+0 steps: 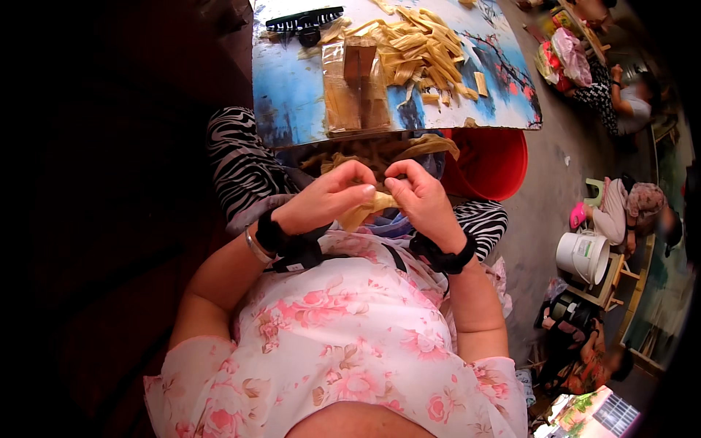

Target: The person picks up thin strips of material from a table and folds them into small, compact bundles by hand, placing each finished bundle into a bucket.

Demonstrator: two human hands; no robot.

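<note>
Above my lap, my left hand [337, 190] and my right hand [423, 196] face each other with curled fingers. A pale yellow strip of what looks like dried corn husk [358, 214] runs between them. The right thumb and fingers pinch its narrow end. Beneath the left thumb the husk spreads wider, and the left fingers partly hide it. Just beyond my hands, more husk [430, 145] lies in a container under the table edge. Folded husk pieces [421, 49] form a loose pile on the picture-printed tabletop [287, 98].
A taped brown cardboard piece [358, 109] lies at the table's near edge. Behind it is a black object with white marks [304, 22]. A red bucket [506, 164] stands right of my knees. Farther right are a white bucket [581, 257] and several seated people [646, 205].
</note>
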